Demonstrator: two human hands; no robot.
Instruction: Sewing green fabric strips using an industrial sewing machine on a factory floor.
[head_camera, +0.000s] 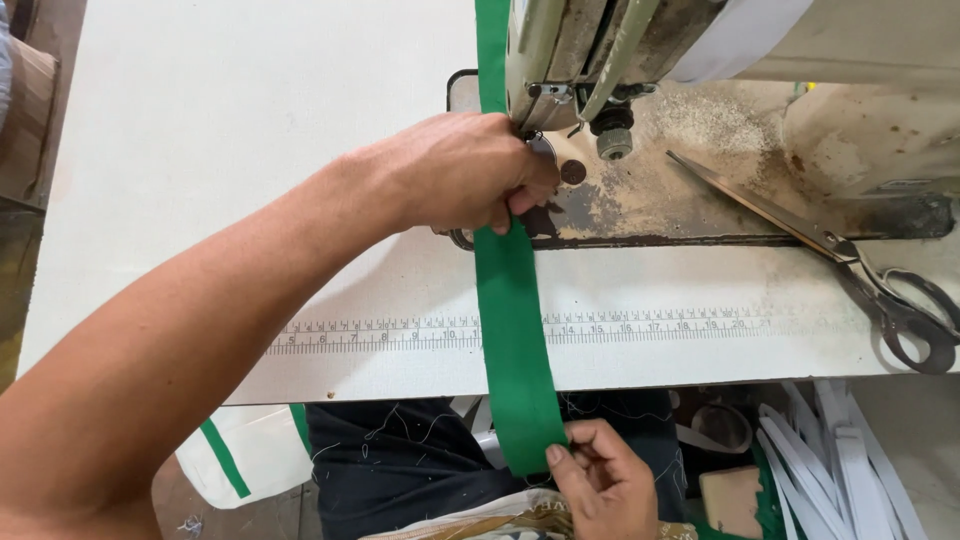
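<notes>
- In the head view, we take the sewing machine (700, 60) as our landmark; it stands at the far side of the pale desk (200, 150), its worn metal bed rusty and dusty.
- A green fabric strip (512, 320) runs from behind the machine head, under the needle area, straight back over the near edge of the desk and down toward our lap.
- Our left hand (460, 175) rests on the strip just in front of the machine's presser foot, fingers (525, 195) curled narrow and pinching the strip's edge against the bed.
- Our right hand (600, 480) sits below the desk edge, well nearer us than the machine, with thumb and fingers closed on the strip's lower end.
- A printed ruler (400, 335) lies along the desk's near edge, in front of the machine, and the strip crosses it.
- Scissors (850, 260) lie to the right of the machine bed, blades pointing toward the needle, clear of both hands.
- White strips (850, 460) hang below the desk, to the right of the machine.
- We judge the feeding goes well if the strip stays flat and taut between the two hands, square to the foot, with the left fingers kept to the side of the needle.
</notes>
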